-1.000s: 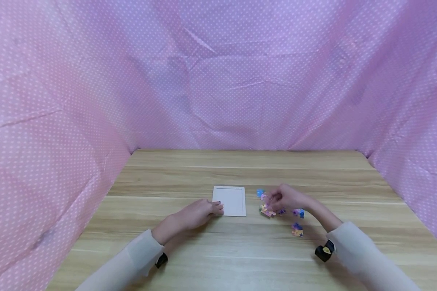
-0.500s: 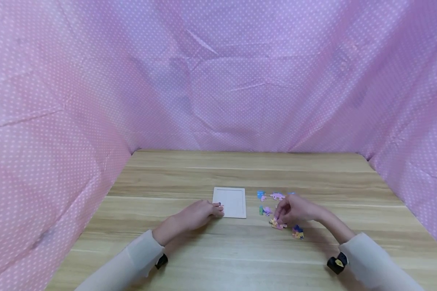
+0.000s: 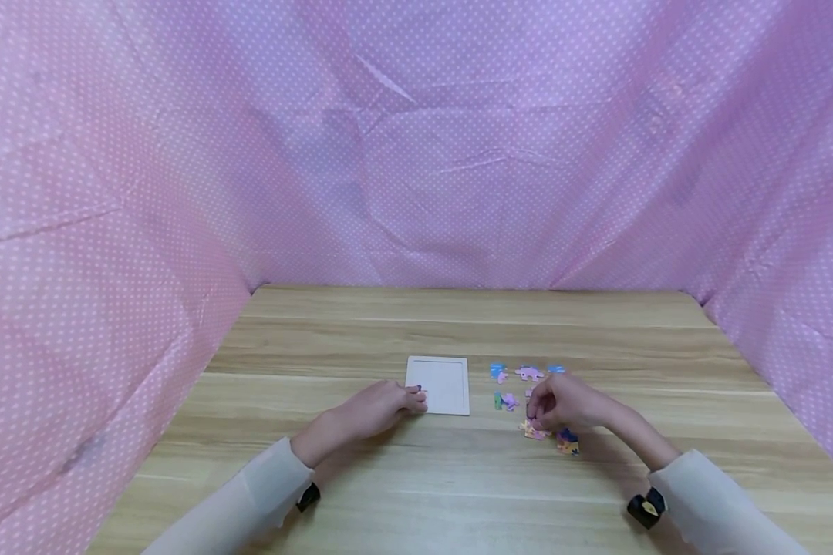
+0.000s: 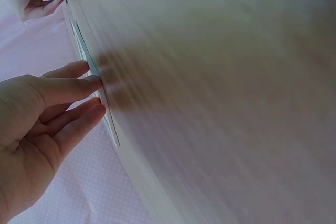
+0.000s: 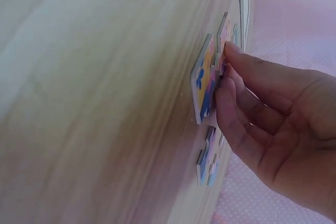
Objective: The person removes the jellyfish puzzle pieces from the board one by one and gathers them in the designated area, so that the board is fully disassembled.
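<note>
My left hand (image 3: 378, 408) rests its fingertips on the left edge of a white square puzzle tray (image 3: 447, 387). The left wrist view shows those fingers extended, with the tips at the tray's thin rim (image 4: 113, 129). To the right of the tray, my right hand (image 3: 571, 402) pinches a yellow-and-pink jigsaw piece (image 3: 531, 432) low over the table. Its thumb tip meets the pink part of the piece (image 5: 222, 35) in the right wrist view. Just beside it lies a navy-and-yellow jigsaw piece (image 3: 568, 445). Part of the held piece is hidden by the fingers.
Several other jigsaw pieces lie spread out: a blue-and-pink piece (image 3: 497, 371), a pink piece (image 3: 530, 373), a blue piece (image 3: 557, 369) and a green-and-purple piece (image 3: 505, 401). The wooden table (image 3: 416, 493) is backed by a pink dotted cloth (image 3: 416, 193).
My right hand has drawn the yellow-and-pink jigsaw piece toward the body and right, slowing in the last half second. More pieces behind it have come into sight. The left hand stays on the tray.
</note>
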